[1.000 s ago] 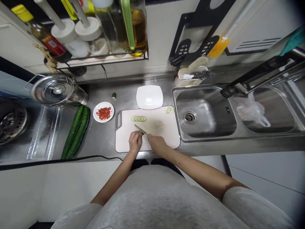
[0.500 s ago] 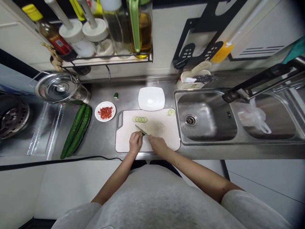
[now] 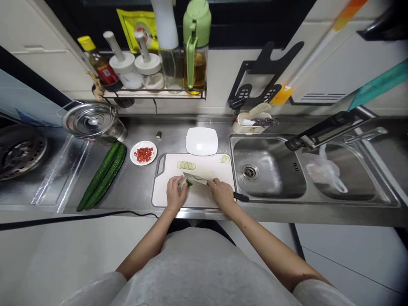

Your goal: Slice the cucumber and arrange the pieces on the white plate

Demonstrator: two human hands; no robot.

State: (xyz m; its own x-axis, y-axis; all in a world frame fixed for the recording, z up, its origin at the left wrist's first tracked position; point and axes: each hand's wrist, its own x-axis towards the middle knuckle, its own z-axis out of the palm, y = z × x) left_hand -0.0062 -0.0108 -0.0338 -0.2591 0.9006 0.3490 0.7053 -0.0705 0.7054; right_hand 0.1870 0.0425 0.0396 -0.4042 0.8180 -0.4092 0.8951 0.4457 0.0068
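A kitchen knife [image 3: 200,180] is in my right hand [image 3: 222,194], with its black handle sticking out past the palm. Its blade points left over the white cutting board [image 3: 165,193], and what looks like a thin cucumber slice clings to it. My left hand [image 3: 176,194] is closed at the fingertips on a short dark-green cucumber piece [image 3: 189,182], just below the blade tip. Behind the hands, an overlapping row of cucumber slices [image 3: 186,165] lies on the board. More thin slices [image 3: 225,159] sit at its upper right corner.
Behind the board stands a white plate [image 3: 202,141]. To the left are a dish of chopped red pieces [image 3: 143,153], a cucumber end [image 3: 158,134], two whole cucumbers [image 3: 103,176] and a lidded steel pot [image 3: 94,121]. A double sink [image 3: 267,168] borders the right.
The knife has turned flatter and shows its blade side, with a slice on it. My hands have moved slightly apart. The camera view has tilted up a little.
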